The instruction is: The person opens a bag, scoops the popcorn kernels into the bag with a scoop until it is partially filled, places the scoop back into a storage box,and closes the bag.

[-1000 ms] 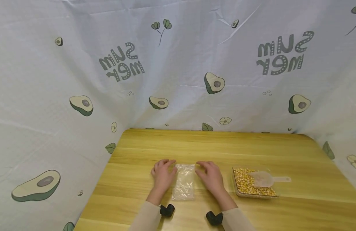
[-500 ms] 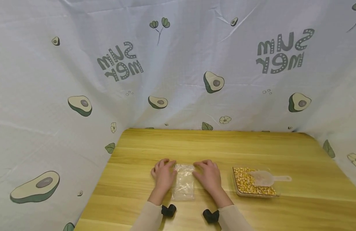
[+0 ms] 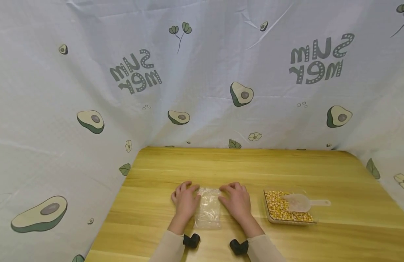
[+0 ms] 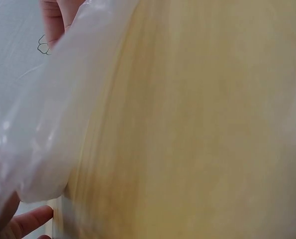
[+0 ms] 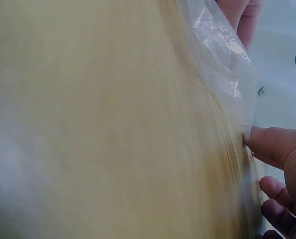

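A clear plastic bag (image 3: 209, 209), its film creased and shiny, lies flat on the wooden table. My left hand (image 3: 186, 199) is at its upper left edge, index finger by the top corner and thumb lower along the side. Opposite, my right hand (image 3: 236, 200) has its fingertips right at the upper right edge. In the right wrist view the right thumb (image 5: 274, 145) meets a corner of the bag (image 5: 220, 55), the other fingers loosely bent beyond it. The left wrist view shows the bag (image 4: 53, 114) partly covering the left hand's fingers (image 4: 31, 221).
Right of the bag stands a clear box (image 3: 288, 222) of yellow corn kernels (image 3: 275, 205). A translucent scoop (image 3: 298, 203) rests on the kernels, handle pointing right. The wooden table (image 3: 221, 167) ends at a white avocado-print cloth (image 3: 202, 72) behind it.
My right hand has moved left from beside the bag to its upper right edge. The left hand has stayed at the left edge. Box and scoop stand as before.
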A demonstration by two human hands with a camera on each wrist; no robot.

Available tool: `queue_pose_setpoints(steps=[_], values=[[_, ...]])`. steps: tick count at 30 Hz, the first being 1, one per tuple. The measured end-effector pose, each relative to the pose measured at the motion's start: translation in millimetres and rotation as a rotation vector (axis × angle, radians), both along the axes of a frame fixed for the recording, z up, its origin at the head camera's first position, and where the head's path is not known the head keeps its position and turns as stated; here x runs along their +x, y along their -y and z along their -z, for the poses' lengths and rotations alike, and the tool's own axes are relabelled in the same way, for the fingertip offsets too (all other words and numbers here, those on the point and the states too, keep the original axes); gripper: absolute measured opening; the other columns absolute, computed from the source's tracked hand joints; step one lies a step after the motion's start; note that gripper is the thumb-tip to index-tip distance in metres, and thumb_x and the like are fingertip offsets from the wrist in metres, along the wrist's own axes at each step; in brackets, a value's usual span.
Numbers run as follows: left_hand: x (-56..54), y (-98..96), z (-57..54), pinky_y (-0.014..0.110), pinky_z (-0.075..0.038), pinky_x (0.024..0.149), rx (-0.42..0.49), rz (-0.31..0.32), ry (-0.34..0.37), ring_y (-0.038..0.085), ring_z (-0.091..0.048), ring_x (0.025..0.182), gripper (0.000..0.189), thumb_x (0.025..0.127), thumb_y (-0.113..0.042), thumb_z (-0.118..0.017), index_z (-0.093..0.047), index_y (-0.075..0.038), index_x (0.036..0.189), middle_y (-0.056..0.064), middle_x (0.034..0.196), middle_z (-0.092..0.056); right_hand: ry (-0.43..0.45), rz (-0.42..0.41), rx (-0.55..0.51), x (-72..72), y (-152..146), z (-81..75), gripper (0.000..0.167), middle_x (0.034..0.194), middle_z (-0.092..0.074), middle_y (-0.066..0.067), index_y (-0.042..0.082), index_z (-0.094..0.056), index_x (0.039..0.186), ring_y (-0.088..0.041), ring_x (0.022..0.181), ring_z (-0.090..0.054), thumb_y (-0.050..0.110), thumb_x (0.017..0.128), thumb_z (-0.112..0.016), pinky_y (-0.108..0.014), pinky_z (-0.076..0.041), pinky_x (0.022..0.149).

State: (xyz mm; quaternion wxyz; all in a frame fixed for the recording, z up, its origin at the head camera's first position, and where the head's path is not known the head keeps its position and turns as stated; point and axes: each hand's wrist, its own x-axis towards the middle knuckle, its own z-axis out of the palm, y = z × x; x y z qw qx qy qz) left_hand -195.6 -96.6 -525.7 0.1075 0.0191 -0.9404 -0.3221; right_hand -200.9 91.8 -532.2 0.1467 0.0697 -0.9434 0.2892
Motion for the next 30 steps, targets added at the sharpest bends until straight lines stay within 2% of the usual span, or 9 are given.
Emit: queue_pose_setpoints(steps=[8, 16, 21, 25, 30], values=[[0.8, -0.5, 0.8, 0.067, -0.023, 0.105, 0.003, -0.005, 0.004, 0.041, -0.043, 0.132, 0.026, 0.084, -0.017, -0.077, -0.077, -0.017, 0.109, 0.012, 0.138, -0.058, 0.017, 0.026, 0.005, 2.3, 2.0, -0.6, 0.021, 0.109, -0.065, -0.013, 0.019, -0.078, 0.097, -0.034, 0.097, -0.057, 0.024, 0.077, -0.083, -0.049, -0.046, 0.081], [2.4, -1.4, -1.2, 0.066, -0.027, 0.102, -0.017, -0.022, -0.024, 0.041, -0.046, 0.128, 0.013, 0.082, -0.016, -0.077, -0.077, -0.019, 0.095, 0.011, 0.135, -0.061, 0.014, 0.054, 0.006, 4.7, 4.2, -1.8, 0.009, 0.106, -0.066, -0.011, 0.021, -0.077, 0.084, -0.032, 0.095, -0.058, 0.023, 0.078, -0.083, -0.048, -0.046, 0.078], [4.3, -2.5, -1.5, 0.065, -0.028, 0.102, -0.04, -0.032, -0.026, 0.04, -0.048, 0.127, 0.004, 0.085, -0.019, -0.074, -0.077, -0.018, 0.086, 0.009, 0.134, -0.062, 0.005, 0.067, 0.007, 8.0, 4.7, -1.8, 0.008, 0.105, -0.068, -0.01, 0.022, -0.075, 0.078, -0.032, 0.092, -0.059, 0.021, 0.078, -0.083, -0.048, -0.047, 0.077], [5.8, -3.6, -1.8, 0.065, -0.027, 0.103, -0.035, -0.023, -0.011, 0.04, -0.049, 0.126, 0.005, 0.083, -0.019, -0.075, -0.077, -0.016, 0.08, 0.01, 0.135, -0.062, 0.023, 0.071, 0.0, 9.3, 3.1, -1.9, 0.008, 0.105, -0.068, -0.01, 0.023, -0.075, 0.078, -0.032, 0.092, -0.06, 0.021, 0.079, -0.082, -0.049, -0.047, 0.076], [5.8, -6.0, -5.7, 0.063, -0.027, 0.104, -0.023, 0.001, -0.012, 0.039, -0.052, 0.122, 0.003, 0.082, -0.017, -0.076, -0.077, -0.017, 0.079, 0.011, 0.131, -0.064, 0.057, 0.04, -0.069, 7.7, -2.7, -6.3, 0.004, 0.1, -0.068, -0.01, 0.018, -0.075, 0.082, -0.03, 0.089, -0.06, 0.016, 0.082, -0.078, -0.047, -0.046, 0.075]])
